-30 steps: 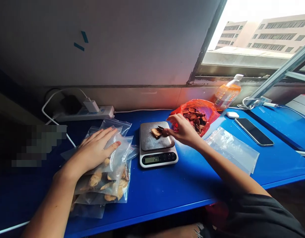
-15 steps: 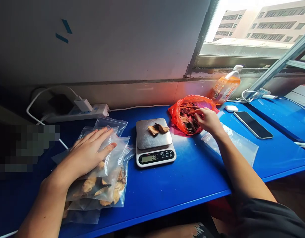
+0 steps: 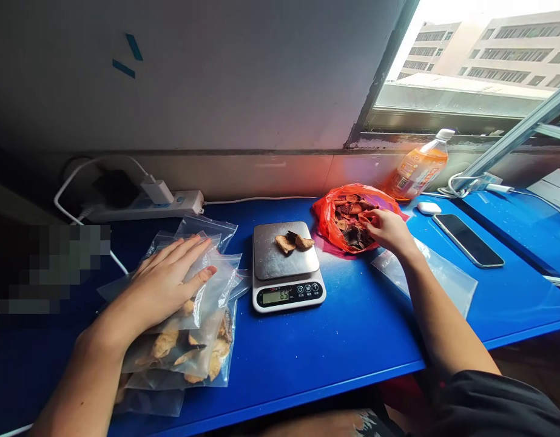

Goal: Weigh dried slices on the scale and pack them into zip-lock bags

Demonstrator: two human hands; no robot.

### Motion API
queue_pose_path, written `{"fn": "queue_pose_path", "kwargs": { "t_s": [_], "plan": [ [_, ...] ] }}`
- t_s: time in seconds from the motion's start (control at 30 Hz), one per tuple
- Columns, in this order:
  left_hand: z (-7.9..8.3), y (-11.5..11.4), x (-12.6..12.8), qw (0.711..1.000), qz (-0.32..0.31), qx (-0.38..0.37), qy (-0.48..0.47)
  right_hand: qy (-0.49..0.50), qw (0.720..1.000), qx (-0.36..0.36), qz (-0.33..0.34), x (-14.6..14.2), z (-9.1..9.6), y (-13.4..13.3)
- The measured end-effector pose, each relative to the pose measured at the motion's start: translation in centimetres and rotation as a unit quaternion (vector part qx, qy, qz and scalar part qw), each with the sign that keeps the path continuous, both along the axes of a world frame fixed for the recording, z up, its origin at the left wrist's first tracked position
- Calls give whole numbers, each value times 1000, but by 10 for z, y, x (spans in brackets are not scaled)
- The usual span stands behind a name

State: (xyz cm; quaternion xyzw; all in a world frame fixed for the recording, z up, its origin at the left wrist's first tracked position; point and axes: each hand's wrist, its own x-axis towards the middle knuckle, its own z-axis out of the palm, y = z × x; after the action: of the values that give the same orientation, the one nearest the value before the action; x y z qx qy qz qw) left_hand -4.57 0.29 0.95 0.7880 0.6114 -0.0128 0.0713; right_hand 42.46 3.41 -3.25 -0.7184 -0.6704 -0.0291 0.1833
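My left hand (image 3: 173, 279) lies flat, fingers stretched, on a stack of clear zip bags (image 3: 202, 358) holding pale dried slices. My right hand (image 3: 391, 230) reaches over the rim of a red plastic bag (image 3: 324, 218) full of dark dried slices (image 3: 350, 209). Its thumb and fingers are drawn together at the slices, and what they grip is hidden. Between my hands stands a kitchen scale (image 3: 286, 267), its display reading about 6.5. A few dried pieces (image 3: 286, 244) sit on its metal plate. Under my right forearm is a flat clear bag (image 3: 448, 279) with no contents visible.
A bottle of orange drink (image 3: 420, 167) stands behind the red bag by the window. A phone (image 3: 468, 240) and a small white case (image 3: 429, 208) lie to the right. At the back left, a power strip (image 3: 184, 203) carries a white charger (image 3: 156, 191). The blue table's front edge (image 3: 307, 397) runs before me.
The scale's reading has risen from about 2.9 to about 6.5, with the same pieces on it. My right hand has drawn back slightly at the red bag. My left hand stays put.
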Motion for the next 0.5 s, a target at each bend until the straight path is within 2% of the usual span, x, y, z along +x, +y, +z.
{"fn": "queue_pose_path", "kwargs": {
  "t_s": [0.1,0.27,0.5],
  "plan": [
    [0,1,-1,1000,1,0,-5,21,1000,0,-6,-1,1,0],
    [-7,7,-8,999,45,-12,-11,32,999,-1,0,-4,1,0],
    [-13,9,-12,999,36,8,-19,13,998,58,4,3,8,14]
  ]
}}
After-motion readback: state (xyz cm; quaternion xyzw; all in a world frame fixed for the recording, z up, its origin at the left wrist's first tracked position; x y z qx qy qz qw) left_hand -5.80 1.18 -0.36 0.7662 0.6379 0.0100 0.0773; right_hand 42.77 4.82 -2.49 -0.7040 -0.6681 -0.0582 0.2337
